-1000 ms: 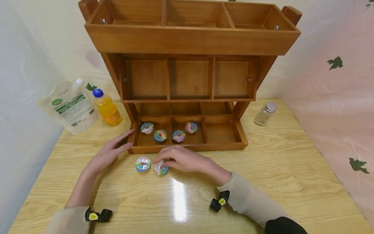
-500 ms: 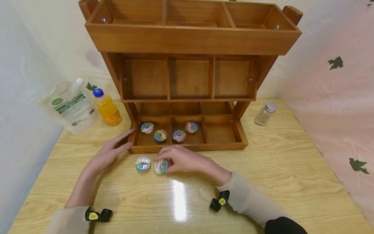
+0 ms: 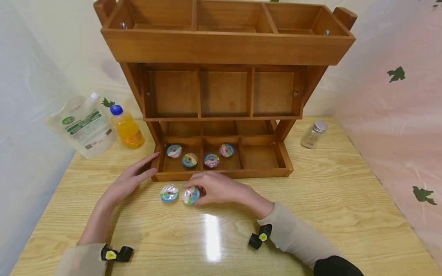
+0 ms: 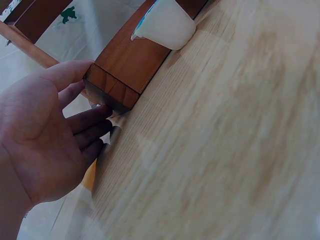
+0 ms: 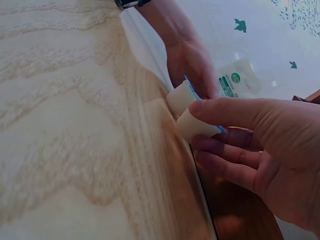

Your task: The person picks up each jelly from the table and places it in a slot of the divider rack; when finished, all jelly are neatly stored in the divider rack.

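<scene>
My right hand (image 3: 219, 188) pinches a small jelly cup (image 3: 191, 195) with a printed foil lid in front of the wooden rack. In the right wrist view, thumb and fingers hold the sides of that white cup (image 5: 192, 126). Just left of it, another jelly cup (image 3: 169, 193) sits on the table. My left hand (image 3: 126, 184) touches the left end of the rack's bottom tray with its fingers extended, as the left wrist view shows at the tray corner (image 4: 112, 90). Two jelly cups lie in the tray's left compartment and two in the middle one.
The three-tier wooden rack (image 3: 221, 50) stands at the back, its tiers divided into compartments. To its left are a white refill pouch (image 3: 91, 130) and an orange drink bottle (image 3: 127, 128) with a blue cap. A glass jar (image 3: 313, 135) with a silver lid stands at the right.
The right thumb and fingers have shifted around the jelly cup, and its lid has turned slightly and shows more. The left hand stays in place.
</scene>
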